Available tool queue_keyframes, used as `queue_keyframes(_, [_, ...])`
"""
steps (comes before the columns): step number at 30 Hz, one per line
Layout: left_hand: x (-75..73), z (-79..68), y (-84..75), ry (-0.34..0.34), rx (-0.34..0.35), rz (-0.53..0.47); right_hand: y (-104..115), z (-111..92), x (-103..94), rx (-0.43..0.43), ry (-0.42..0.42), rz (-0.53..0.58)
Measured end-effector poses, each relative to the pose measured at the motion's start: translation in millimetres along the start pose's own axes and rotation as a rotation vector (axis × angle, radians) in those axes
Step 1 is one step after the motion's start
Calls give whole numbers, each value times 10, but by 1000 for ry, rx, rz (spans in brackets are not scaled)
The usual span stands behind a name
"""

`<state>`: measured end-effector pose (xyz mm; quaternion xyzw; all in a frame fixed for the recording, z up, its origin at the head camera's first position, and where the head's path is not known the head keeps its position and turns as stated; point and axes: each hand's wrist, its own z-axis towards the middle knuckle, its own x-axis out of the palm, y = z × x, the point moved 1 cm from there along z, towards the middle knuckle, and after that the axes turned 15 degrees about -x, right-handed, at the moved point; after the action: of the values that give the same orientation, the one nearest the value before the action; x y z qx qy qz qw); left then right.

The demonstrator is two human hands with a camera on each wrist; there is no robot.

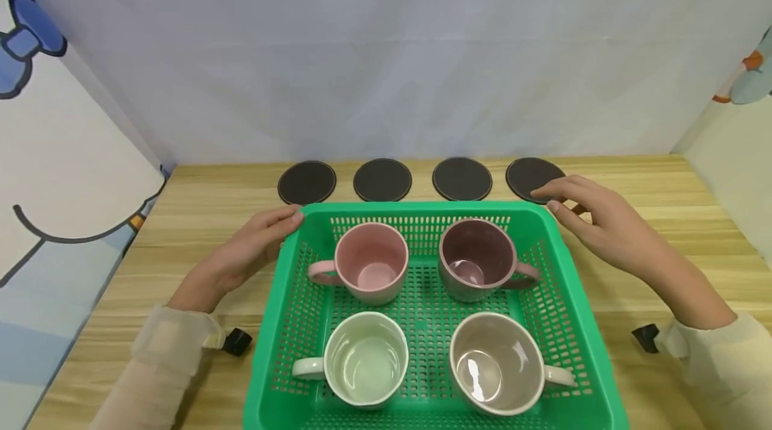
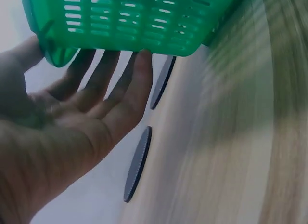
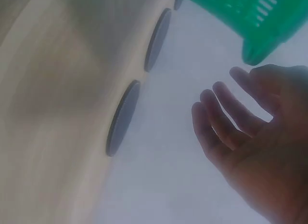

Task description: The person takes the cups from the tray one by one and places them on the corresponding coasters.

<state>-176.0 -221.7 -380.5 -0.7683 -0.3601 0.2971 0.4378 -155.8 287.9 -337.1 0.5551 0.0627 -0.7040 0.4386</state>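
A green plastic basket (image 1: 269,343) with slotted walls stands before me. It holds a pink mug (image 1: 386,242), a dark mauve mug (image 1: 476,249), a pale green mug (image 1: 366,357) and a beige mug (image 1: 496,364). At the basket's far left corner, my left hand (image 1: 256,242) grips it, thumb at the rim and fingers against the outer wall, as the left wrist view shows. My right hand (image 1: 597,222) hovers by the far right corner, fingers loosely bent and holding nothing; its thumb is close to the rim in the right wrist view.
Behind the basket, several round black coasters lie in a row, from a left coaster (image 1: 306,182) to a right coaster (image 1: 531,175) under my right fingertips. A pale cloth wall (image 1: 386,82) rises behind the wooden table (image 1: 211,202). Printed panels flank both sides.
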Motion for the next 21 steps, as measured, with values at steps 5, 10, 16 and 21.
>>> queue_keyframes(5, [52,-73,-46,-61,-26,-5,152,-53,-51,21,-10,60])
queue_keyframes(10, [75,-190,-88,-57,-57,5,290,-78,-83,-24,-10,85])
queue_keyframes(16, [61,-321,-148,-3,-116,67,419,-135,-52,-106,10,-28])
queue_keyframes(21, [39,-381,-176,71,-140,41,480,-143,22,-240,30,-134])
